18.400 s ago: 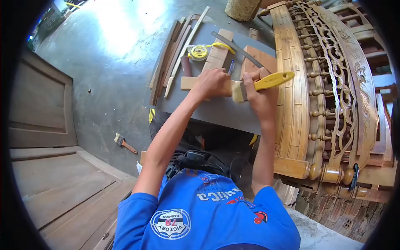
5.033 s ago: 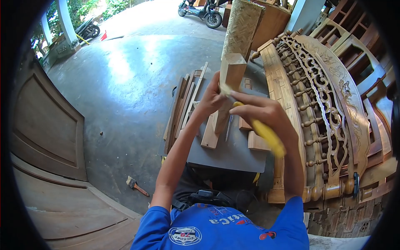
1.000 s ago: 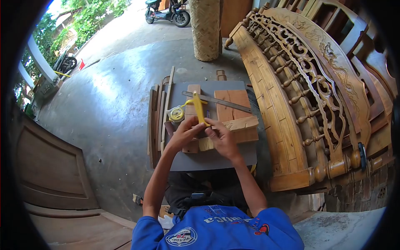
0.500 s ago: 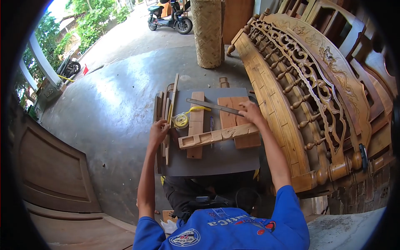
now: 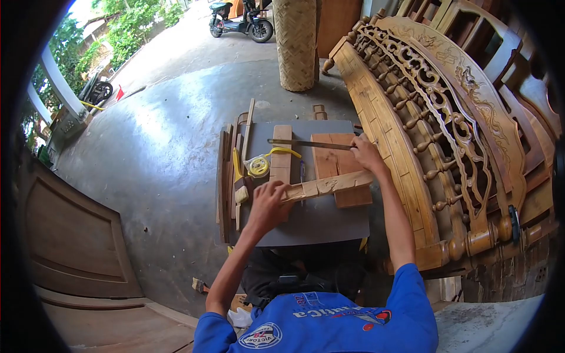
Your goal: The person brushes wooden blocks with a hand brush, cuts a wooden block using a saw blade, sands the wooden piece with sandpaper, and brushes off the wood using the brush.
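In my right hand (image 5: 366,153) is a long flat metal file (image 5: 312,143), held by its right end and reaching left over the boards. My left hand (image 5: 269,203) is closed round the left end of a carved wooden bar (image 5: 329,185). The bar lies aslant across two wooden blocks, a narrow one (image 5: 282,132) and a wider one (image 5: 332,156). Left of them is a yellow tape measure (image 5: 258,167) with its tape end curling out. A yellow-handled paintbrush (image 5: 240,182) rests beside several thin wood strips (image 5: 224,170). A slim screwdriver-like tool (image 5: 302,171) lies between the blocks.
Everything sits on a grey tabletop (image 5: 318,229). A carved wooden headboard (image 5: 382,129) leans close on the right. Brown panels (image 5: 76,229) stand at lower left, with another brush (image 5: 198,285) low down. Further off are a woven column (image 5: 296,47) and a scooter (image 5: 241,23).
My left hand has moved right from the wood strips and paintbrush to the carved bar's left end. My right hand has raised the file slightly and turned it more edge-on.
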### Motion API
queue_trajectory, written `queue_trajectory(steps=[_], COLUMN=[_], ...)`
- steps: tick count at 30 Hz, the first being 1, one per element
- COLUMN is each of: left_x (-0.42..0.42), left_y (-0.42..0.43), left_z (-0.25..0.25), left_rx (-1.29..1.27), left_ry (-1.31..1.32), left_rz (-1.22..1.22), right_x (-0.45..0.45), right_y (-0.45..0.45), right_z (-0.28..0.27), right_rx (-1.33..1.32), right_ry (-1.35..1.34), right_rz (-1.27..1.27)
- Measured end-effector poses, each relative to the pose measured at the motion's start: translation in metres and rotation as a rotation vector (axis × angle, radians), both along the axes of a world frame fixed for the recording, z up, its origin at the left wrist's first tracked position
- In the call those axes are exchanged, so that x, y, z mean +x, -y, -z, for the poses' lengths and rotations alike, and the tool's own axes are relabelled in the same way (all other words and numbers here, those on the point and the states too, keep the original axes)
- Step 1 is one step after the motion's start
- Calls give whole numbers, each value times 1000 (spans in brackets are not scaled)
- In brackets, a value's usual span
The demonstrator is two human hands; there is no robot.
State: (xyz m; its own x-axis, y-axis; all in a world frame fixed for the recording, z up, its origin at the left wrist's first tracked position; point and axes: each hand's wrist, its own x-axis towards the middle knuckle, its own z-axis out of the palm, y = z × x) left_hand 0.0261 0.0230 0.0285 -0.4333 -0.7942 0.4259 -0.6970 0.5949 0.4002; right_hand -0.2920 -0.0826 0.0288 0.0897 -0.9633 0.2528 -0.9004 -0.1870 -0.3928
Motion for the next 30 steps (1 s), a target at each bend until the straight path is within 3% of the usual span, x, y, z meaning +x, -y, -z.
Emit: queue_trajectory(steps=[2,5,7,9,11,12,14,16,19,22,25,30], left_x=[-17,-37,-50,-58,-62,-62,-63,-60,-51,-50,-49,-52], left_y=[0,8,13,18,26,32,41,50,64,70,72,69], left_z=[4,15,23,25,36,34,14,3,20,27,29,27], left_rx=[28,5,-39,-55,-70,-102,168,324,-57,-111,32,54], left_ry=[30,83,87,186,298,343,310,267,190,181,226,256], left_rz=[15,54,52,-13,-94,-108,-91,-29,112,138,130,81], right_x=[10,29,38,61,84,92,104,105,105,107,109,112], right_y=[-29,-76,-108,-147,-180,-189,-202,-203,-205,-208,-209,-203], right_z=[-25,-25,7,19,17,15,11,9,0,-6,-11,-6], right_rx=[-124,-246,-132,239,456,474,507,543,541,543,523,518], right_ry=[-21,226,487,1158,1630,1696,1825,1871,1857,1856,1856,1767], right_rz=[45,176,165,140,29,-45,-205,-274,-319,-329,-335,-233])
